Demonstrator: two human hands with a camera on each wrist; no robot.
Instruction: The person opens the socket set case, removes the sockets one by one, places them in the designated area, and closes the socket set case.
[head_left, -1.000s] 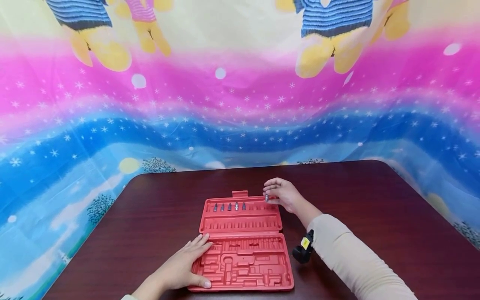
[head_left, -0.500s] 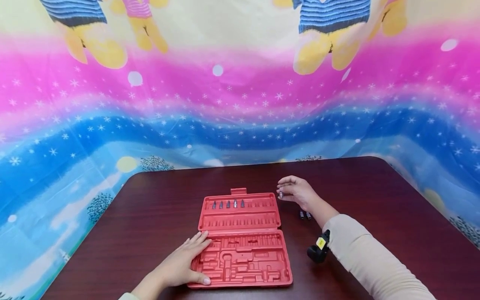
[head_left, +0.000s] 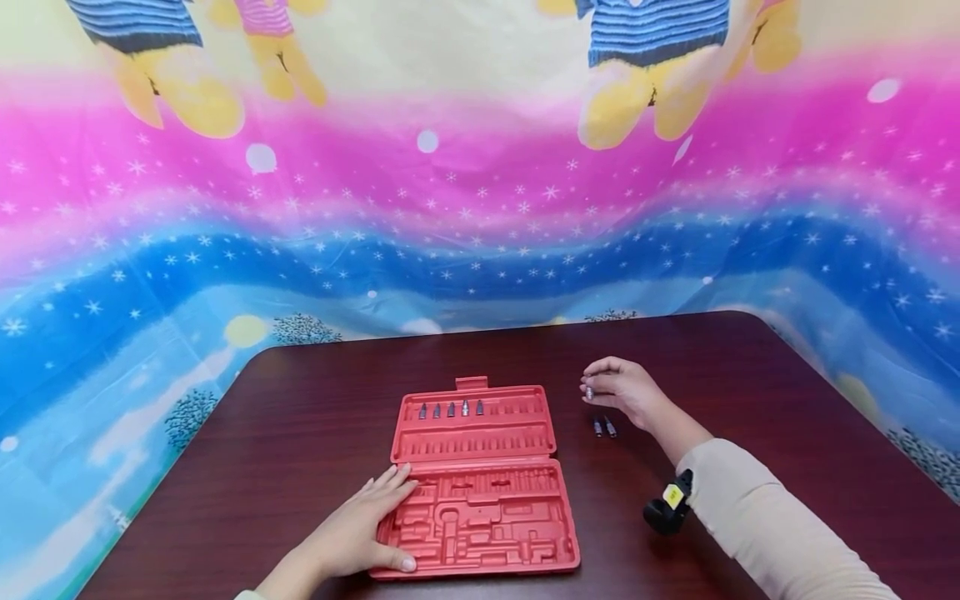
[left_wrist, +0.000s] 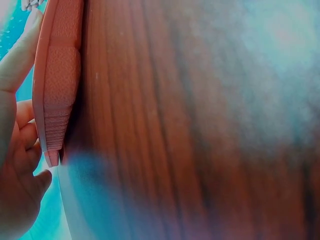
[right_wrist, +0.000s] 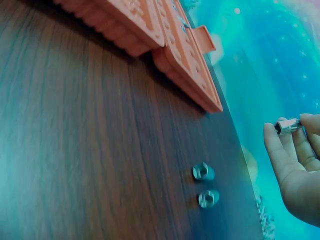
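Observation:
An open red plastic tool case [head_left: 480, 510] lies on the table, its moulded slots facing up. My left hand [head_left: 358, 525] rests on the case's left edge, fingers fairly straight; the left wrist view shows that hand [left_wrist: 20, 165] beside the case's outer wall [left_wrist: 57, 75]. To the right of the case, my right hand [head_left: 626, 392] pinches a small shiny metal socket bit [head_left: 589, 392] above the table. In the right wrist view the socket bit [right_wrist: 288, 126] sits between thumb and fingertips, its hollow end showing. Two similar socket bits [right_wrist: 203, 171] lie side by side below that hand.
Several pointed metal bits [head_left: 451, 410] stand in a row in the lid's upper slots. The dark wooden table [head_left: 300, 417] extends around the case, with a printed cloth [head_left: 480, 208] behind it. A black wrist camera [head_left: 666, 510] is on the right sleeve.
My right hand has moved right, away from the lid, with the socket bit still pinched. Two socket bits on the table have come into sight. The left hand stays on the case.

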